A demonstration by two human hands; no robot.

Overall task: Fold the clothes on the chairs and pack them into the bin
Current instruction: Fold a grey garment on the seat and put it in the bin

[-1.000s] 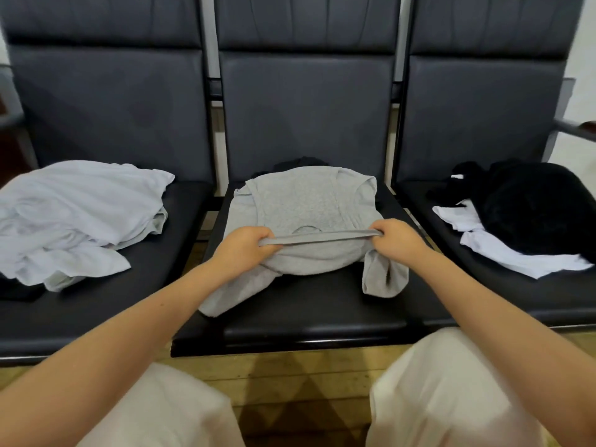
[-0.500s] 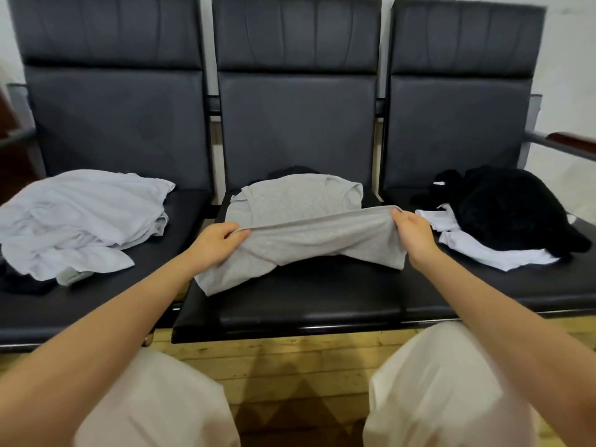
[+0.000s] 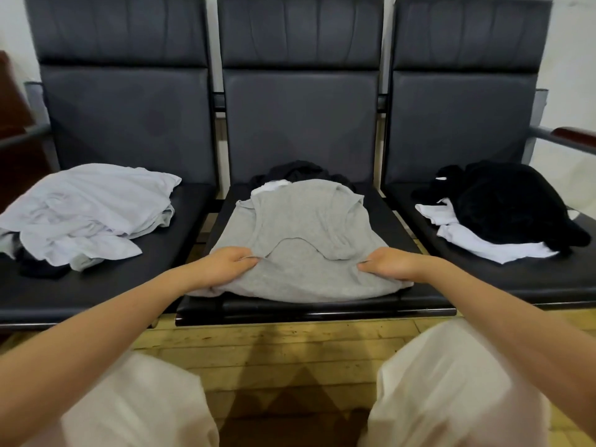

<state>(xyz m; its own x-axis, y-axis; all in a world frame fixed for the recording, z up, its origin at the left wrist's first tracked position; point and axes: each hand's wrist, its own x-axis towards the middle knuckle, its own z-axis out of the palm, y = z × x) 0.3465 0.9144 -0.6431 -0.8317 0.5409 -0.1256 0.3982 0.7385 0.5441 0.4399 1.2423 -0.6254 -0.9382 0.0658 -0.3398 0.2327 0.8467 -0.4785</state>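
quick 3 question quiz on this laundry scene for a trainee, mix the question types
1. True or false: both hands grip the grey shirt.
2. Which seat holds the black garment? A left, B middle, C right.
3. Fill in: the pale pile lies on the ___ seat.

Key: 1 true, the left hand and right hand pinch its near edge. 2 C. 3 left.

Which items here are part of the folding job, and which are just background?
In the job: grey shirt, held by left hand and right hand; pale pile; black garment on white cloth; chairs.
Background: wooden floor; wall. No bin visible.
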